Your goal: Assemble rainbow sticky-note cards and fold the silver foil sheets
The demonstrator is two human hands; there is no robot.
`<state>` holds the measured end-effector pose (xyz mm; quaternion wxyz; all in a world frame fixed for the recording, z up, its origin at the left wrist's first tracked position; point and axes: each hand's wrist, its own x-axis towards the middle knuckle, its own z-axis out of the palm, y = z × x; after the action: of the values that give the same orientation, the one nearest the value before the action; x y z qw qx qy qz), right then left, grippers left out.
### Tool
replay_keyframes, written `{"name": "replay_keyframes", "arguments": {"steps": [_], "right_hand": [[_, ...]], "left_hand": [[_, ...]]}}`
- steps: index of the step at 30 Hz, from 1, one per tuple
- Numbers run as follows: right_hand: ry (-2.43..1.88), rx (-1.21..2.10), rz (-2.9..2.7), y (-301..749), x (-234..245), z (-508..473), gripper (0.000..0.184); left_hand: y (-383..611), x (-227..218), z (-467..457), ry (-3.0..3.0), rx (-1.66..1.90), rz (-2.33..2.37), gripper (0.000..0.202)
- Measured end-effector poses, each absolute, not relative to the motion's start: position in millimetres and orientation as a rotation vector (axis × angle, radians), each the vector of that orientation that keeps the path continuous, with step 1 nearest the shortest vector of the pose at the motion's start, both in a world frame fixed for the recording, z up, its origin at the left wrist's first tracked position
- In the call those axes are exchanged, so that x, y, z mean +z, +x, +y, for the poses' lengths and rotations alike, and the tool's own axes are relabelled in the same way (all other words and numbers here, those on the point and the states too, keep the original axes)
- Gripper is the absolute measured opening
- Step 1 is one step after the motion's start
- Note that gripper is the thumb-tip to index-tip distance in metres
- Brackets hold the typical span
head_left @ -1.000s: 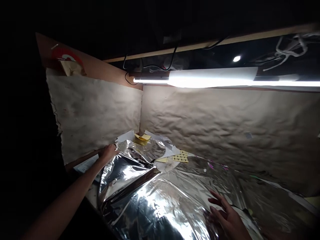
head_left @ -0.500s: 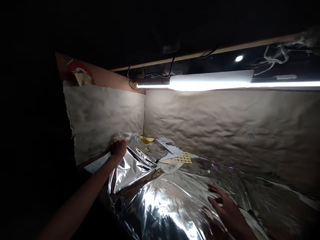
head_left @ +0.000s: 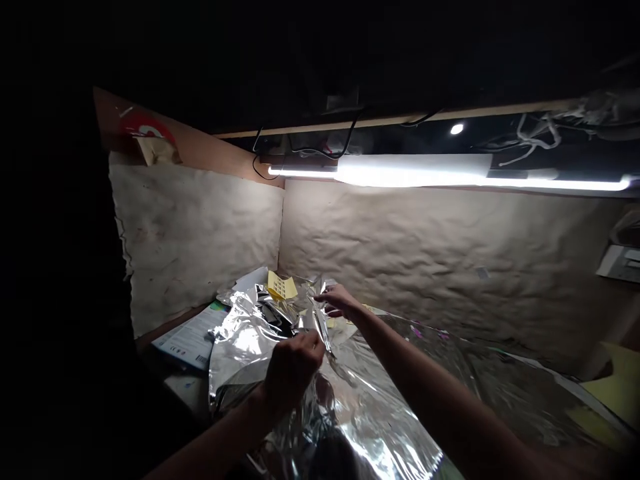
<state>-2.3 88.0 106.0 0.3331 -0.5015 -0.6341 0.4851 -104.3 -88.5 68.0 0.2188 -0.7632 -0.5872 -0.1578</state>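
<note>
A large crinkled silver foil sheet (head_left: 370, 393) spreads over the work surface, its shine broken by folds and reflections. My left hand (head_left: 294, 365) is closed on a gathered part of it near the middle. Just beyond, my right hand (head_left: 340, 301) pinches a raised fold of the same foil, fingers bent and fingertips partly lost in the glare. A yellow sheet with dark printed marks (head_left: 283, 285) lies on the foil to the left of my right hand. Pale paper scraps around my right hand are partly hidden.
A printed flat package (head_left: 187, 337) lies at the left edge. Wrinkled paper covers the left wall (head_left: 195, 247) and back wall (head_left: 400, 233). A lit tube lamp (head_left: 415, 172) and loose cables (head_left: 540, 133) hang above. Yellow paper (head_left: 617, 377) is at the right.
My left hand has moved right and nearer, drawing foil with it and baring the printed package. My right hand has gone from hovering open at the right to the foil fold at the middle.
</note>
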Motion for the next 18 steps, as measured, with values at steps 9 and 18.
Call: {"name": "replay_keyframes", "arguments": {"steps": [9,18], "right_hand": [[-1.230,0.975,-1.425,145.3,100.4,88.6,0.055],[-1.408,0.974,-1.337,278.8,12.3,52.5,0.067]], "left_hand": [[-115.2,30.6,-120.1,-2.009,-0.773,-1.454,0.072],[-177.3,-39.1,-162.8,-2.024,-0.925,-1.684,0.039]]}}
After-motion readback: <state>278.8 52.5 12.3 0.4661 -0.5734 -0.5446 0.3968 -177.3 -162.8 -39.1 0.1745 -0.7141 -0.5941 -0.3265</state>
